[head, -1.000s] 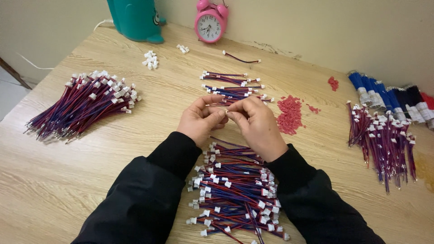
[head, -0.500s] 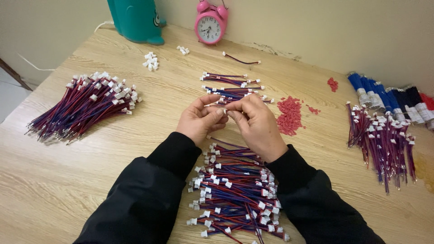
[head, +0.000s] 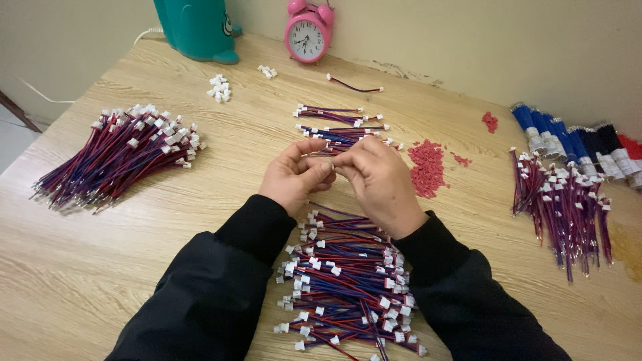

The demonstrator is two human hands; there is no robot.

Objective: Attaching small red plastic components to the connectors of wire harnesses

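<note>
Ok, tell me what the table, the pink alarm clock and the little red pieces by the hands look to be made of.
Table: pale wood or wood-look laminate, matte, with printed-looking grain lines; which one is unclear.
Pink alarm clock: likely painted metal or plastic, glossy, with twin bells on top.
Little red pieces: probably plastic, small, uniform and bright, lying in a loose heap right of the right hand.

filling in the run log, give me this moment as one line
left hand and right hand: pinched together on a small wire piece, hidden by fingers | below wrists: wire harness pile | beyond hands: red bits | surface: wooden table
</note>
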